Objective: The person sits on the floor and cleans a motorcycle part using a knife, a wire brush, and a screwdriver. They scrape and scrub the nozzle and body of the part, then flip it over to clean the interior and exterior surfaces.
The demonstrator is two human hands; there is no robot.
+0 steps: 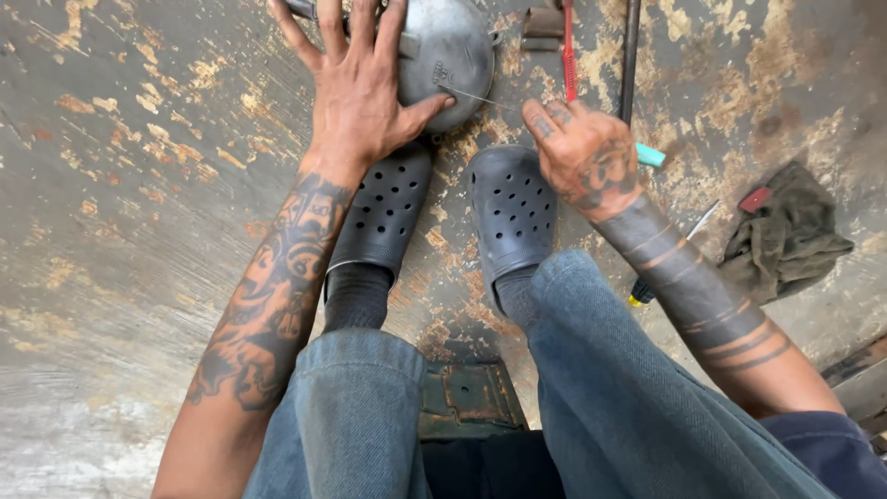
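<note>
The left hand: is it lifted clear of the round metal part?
No, the left hand lies spread flat on the round metal part, pressing it against the floor.

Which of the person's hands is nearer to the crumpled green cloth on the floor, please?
Right. The right hand sits between the shoes and the green cloth, apart from it; the left hand lies farther off, flat on the round metal part.

Metal housing (448, 51): dull grey cast metal, smooth, slightly glossy. Wire (476, 96): thin bright metal. Clogs (513, 208): matt black perforated plastic. Floor (139, 139): worn grey paint, rough rusty patches. Rag (785, 236): olive cloth.
</note>
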